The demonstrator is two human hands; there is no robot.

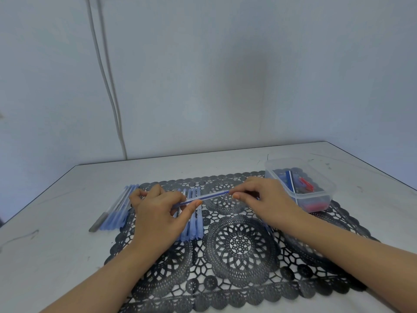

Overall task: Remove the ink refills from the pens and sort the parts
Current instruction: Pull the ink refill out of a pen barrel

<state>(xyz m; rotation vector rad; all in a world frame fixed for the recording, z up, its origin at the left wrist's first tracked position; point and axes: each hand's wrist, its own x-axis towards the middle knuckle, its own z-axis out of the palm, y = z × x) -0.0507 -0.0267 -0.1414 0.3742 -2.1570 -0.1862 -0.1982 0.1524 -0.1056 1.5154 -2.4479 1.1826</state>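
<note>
One blue pen [207, 196] is held over the middle of the bench [67, 222], its barrel clamped in the grip of the left hand [155, 213], its tip pinched by the right hand [261, 199]; a straight pull along the barrel is advised.

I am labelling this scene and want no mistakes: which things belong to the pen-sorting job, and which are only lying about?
Job: held blue pen, middle row of pens, pens at the left, clear box of parts.
Lying about: black lace mat, wall cables.
</note>
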